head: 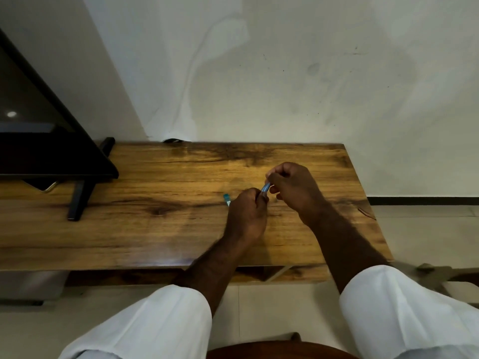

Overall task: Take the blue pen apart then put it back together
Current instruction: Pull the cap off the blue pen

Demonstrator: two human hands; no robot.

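The blue pen [265,188] shows only as a short stretch of blue barrel between my two hands, just above the wooden table [155,224]. My left hand [247,216] is closed around its lower end. My right hand [293,187] pinches its upper end with curled fingers. Most of the pen is hidden inside both fists. A small blue pen part [226,199], perhaps the cap, lies on the table just left of my left hand.
A black monitor [39,130] on a black stand [80,198] fills the table's left end. A white wall runs along the table's far edge. The table's right edge lies close to my right forearm. White sleeves cover my upper arms.
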